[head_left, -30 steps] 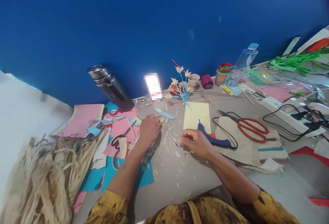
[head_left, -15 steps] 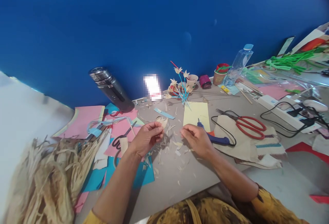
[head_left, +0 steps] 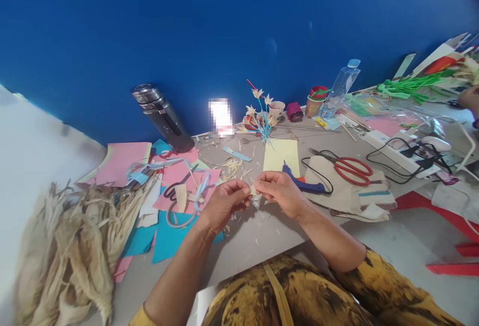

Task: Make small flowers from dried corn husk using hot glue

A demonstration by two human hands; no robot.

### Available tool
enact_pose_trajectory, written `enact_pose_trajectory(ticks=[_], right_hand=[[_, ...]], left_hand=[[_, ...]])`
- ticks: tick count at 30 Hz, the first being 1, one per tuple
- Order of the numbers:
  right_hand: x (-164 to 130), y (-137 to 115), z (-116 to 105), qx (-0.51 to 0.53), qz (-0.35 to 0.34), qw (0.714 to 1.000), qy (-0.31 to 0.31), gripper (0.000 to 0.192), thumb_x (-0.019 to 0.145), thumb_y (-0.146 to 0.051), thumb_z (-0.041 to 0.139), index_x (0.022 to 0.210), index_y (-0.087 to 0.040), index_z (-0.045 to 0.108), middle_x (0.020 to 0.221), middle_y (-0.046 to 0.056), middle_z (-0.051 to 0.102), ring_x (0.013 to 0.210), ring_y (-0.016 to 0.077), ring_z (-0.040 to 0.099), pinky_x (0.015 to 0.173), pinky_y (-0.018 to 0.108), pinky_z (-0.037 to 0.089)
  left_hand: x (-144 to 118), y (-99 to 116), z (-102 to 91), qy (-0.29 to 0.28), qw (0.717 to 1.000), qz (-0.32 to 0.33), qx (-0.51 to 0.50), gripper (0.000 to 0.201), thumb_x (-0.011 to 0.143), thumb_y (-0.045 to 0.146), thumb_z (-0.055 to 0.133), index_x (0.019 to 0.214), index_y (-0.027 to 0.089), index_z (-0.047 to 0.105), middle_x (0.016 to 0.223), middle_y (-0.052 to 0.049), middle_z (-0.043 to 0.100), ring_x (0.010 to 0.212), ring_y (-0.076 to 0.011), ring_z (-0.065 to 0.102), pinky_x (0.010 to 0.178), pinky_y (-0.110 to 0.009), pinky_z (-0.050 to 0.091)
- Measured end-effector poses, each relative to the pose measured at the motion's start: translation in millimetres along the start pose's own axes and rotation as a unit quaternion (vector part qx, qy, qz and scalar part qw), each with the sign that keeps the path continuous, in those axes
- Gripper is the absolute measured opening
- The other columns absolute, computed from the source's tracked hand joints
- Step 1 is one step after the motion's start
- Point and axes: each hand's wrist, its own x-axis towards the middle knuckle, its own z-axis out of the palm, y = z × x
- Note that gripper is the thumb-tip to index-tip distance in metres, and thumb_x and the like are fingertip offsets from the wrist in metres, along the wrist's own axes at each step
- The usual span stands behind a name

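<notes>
Both hands have come up off the table (head_left: 262, 236) and moved together since a second ago. Back then the left hand (head_left: 223, 202) lay flat on the scraps and the right hand (head_left: 279, 192) rested by the glue gun (head_left: 305, 184).

Now the two hands meet in the air, just above the table. Between their fingertips they pinch a small pale husk piece (head_left: 253, 190). The left hand holds it from one side and the right hand holds it from the other. The piece is tiny, so its shape is hard to see.

Little pale scraps (head_left: 234, 162) lie on the table under and behind the hands. The blue glue gun lies just past the right hand, with its tip on a yellow paper (head_left: 280, 154). Red scissors (head_left: 350, 168) lie further right on a cloth. Black scissors (head_left: 178, 190) lie on pink paper (head_left: 175, 179) near the left hand. A big pile of dry husks (head_left: 71, 236) sits at the far left. Little husk flowers on blue sticks (head_left: 262, 116) stand at the back by the blue wall, and a dark flask (head_left: 162, 116) leans there too.
</notes>
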Motion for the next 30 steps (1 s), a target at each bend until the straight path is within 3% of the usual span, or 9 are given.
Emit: enact_pose_trajectory(ticks=[5, 10, 12, 15, 17, 19, 23, 27, 30], right_hand=[[-8, 0, -9, -0.037, -0.011, 0.999, -0.010, 0.033, 0.072, -0.047, 0.078, 0.069, -0.016, 0.066, 0.061, -0.001, 0.060, 0.049, 0.0072, 0.038, 0.047, 0.022, 0.029], [-11, 3, -14, -0.159, -0.038, 0.986, -0.030, 0.026, 0.080, -0.039, 0.071, 0.069, -0.016, 0.067, 0.059, -0.002, 0.058, 0.052, 0.0086, 0.040, 0.049, 0.022, 0.029], [-11, 4, -12, -0.191, -0.068, 0.979, -0.027, 0.023, 0.082, -0.036, 0.068, 0.071, -0.016, 0.067, 0.061, -0.002, 0.059, 0.055, 0.0097, 0.042, 0.050, 0.022, 0.031], [-13, 2, -7, -0.215, -0.116, 0.970, 0.016, 0.020, 0.085, -0.034, 0.064, 0.075, -0.017, 0.065, 0.061, -0.003, 0.055, 0.056, 0.0104, 0.041, 0.051, 0.023, 0.031], [-13, 1, -3, -0.220, -0.130, 0.966, 0.033, 0.020, 0.086, -0.034, 0.062, 0.076, -0.017, 0.065, 0.060, -0.003, 0.052, 0.056, 0.0106, 0.040, 0.052, 0.023, 0.031], [-11, -1, 0, -0.208, -0.124, 0.970, 0.029, 0.020, 0.085, -0.034, 0.063, 0.075, -0.017, 0.064, 0.060, -0.003, 0.051, 0.056, 0.0107, 0.040, 0.052, 0.024, 0.031], [-3, -3, 7, -0.112, -0.061, 0.992, 0.010, 0.027, 0.080, -0.042, 0.070, 0.071, -0.017, 0.064, 0.061, -0.003, 0.054, 0.055, 0.0097, 0.041, 0.050, 0.023, 0.030], [2, -1, 16, -0.008, 0.011, 1.000, -0.008, 0.039, 0.073, -0.051, 0.077, 0.067, -0.016, 0.063, 0.056, -0.004, 0.051, 0.048, 0.0069, 0.033, 0.045, 0.023, 0.021], [2, -1, 23, 0.039, 0.046, 0.998, -0.021, 0.042, 0.067, -0.052, 0.082, 0.065, -0.016, 0.062, 0.057, -0.003, 0.054, 0.046, 0.0055, 0.033, 0.044, 0.022, 0.018]], left_hand=[[1, -9, 0.6, -0.018, 0.998, -0.001, 0.059, 0.028, 0.067, 0.036, 0.084, 0.071, 0.016, 0.066, 0.062, 0.000, 0.062, 0.057, -0.0102, 0.053, 0.055, -0.022, 0.037], [0, -11, 3.8, -0.024, 0.995, 0.020, 0.100, 0.021, 0.067, 0.030, 0.081, 0.073, 0.016, 0.066, 0.062, 0.000, 0.061, 0.056, -0.0103, 0.049, 0.056, -0.023, 0.037], [-2, -10, 5.3, 0.016, 0.990, 0.043, 0.131, 0.018, 0.069, 0.029, 0.079, 0.076, 0.016, 0.067, 0.064, 0.001, 0.060, 0.057, -0.0105, 0.048, 0.055, -0.023, 0.036], [-7, -10, 7.5, 0.124, 0.967, 0.095, 0.203, 0.015, 0.071, 0.023, 0.074, 0.084, 0.018, 0.068, 0.065, 0.003, 0.058, 0.056, -0.0116, 0.048, 0.054, -0.024, 0.036], [-12, -13, 8.8, 0.177, 0.936, 0.151, 0.263, 0.017, 0.073, 0.019, 0.072, 0.090, 0.020, 0.069, 0.071, 0.002, 0.060, 0.058, -0.0128, 0.050, 0.056, -0.025, 0.039], [-16, -18, 9.6, 0.209, 0.889, 0.236, 0.332, 0.022, 0.075, 0.019, 0.073, 0.097, 0.021, 0.069, 0.078, 0.000, 0.062, 0.064, -0.0151, 0.055, 0.061, -0.027, 0.043], [-22, -31, 9.4, 0.250, 0.757, 0.383, 0.466, 0.021, 0.085, 0.023, 0.070, 0.106, 0.021, 0.066, 0.086, -0.005, 0.065, 0.078, -0.0202, 0.061, 0.068, -0.030, 0.047], [-23, -37, 5.7, 0.285, 0.634, 0.467, 0.546, 0.018, 0.089, 0.017, 0.064, 0.107, 0.018, 0.061, 0.092, -0.008, 0.066, 0.084, -0.0219, 0.063, 0.071, -0.031, 0.050], [-24, -36, -0.2, 0.290, 0.605, 0.488, 0.559, 0.016, 0.088, 0.012, 0.064, 0.103, 0.018, 0.060, 0.089, -0.008, 0.067, 0.082, -0.0216, 0.063, 0.072, -0.032, 0.051]])
